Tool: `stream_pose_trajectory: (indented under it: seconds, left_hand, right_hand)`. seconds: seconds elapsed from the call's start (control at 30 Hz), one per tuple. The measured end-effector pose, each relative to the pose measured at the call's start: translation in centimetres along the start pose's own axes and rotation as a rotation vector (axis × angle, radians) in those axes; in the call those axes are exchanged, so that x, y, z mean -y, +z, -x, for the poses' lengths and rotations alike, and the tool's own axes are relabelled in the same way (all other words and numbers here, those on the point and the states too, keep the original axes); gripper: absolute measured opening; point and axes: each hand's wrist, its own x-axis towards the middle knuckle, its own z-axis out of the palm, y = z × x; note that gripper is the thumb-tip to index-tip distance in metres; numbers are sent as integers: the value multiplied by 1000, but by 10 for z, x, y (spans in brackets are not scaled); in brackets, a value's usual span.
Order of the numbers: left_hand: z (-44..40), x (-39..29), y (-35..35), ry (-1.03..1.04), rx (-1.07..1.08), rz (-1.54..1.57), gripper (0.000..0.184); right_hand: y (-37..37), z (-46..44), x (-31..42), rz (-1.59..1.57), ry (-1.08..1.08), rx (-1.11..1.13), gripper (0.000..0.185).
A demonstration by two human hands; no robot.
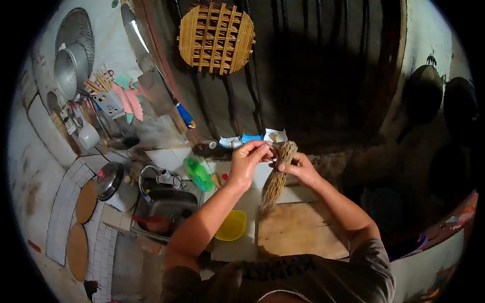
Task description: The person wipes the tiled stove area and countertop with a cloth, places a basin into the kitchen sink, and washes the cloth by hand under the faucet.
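A straw brush (274,186), a bound bundle of dry brown stalks, is held up at a tilt in front of me, its spread end pointing down. My right hand (302,171) is closed around its upper part, with the thumb lying across the stalks. My left hand (248,162) is beside the bound top, thumb and fingers pinched together. Whatever sits between those fingertips is too small to make out. Below the brush lies a wooden cutting board (298,230) on the counter.
Left of the board are a yellow bowl (231,225), a green plastic bottle (199,173) and a sink (166,202) with a red dipper (151,222). A lidded pot (115,186) stands farther left. A woven rack (216,38) hangs on the window bars. Small packets (252,138) line the sill.
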Motion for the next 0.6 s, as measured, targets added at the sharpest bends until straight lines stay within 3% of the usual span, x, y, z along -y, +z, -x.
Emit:
stream_pose_trajectory:
  seconds: [0.13, 0.23, 0.3, 0.47, 0.53, 0.6]
  left_hand:
    - [-21, -4, -6, 18, -18, -22, 15]
    - [-33, -9, -7, 85, -54, -14, 19]
    - [-36, -14, -7, 138, -128, 13, 32]
    - [-21, -6, -17, 117, -42, 11, 31]
    - [-13, -7, -17, 84, -57, -22, 28]
    - [-7, -5, -21, 69, -52, -35, 25]
  right_hand:
    - [15, -21, 20, -386, -65, -87, 28]
    - [16, -44, 30, -253, -127, -133, 28]
    - [3, -70, 33, -101, -207, -171, 26]
    - [-20, -150, 112, -176, -367, -235, 18]
    - [-19, -182, 146, -243, -392, -362, 15]
    - [-31, -218, 167, -256, -476, -324, 16]
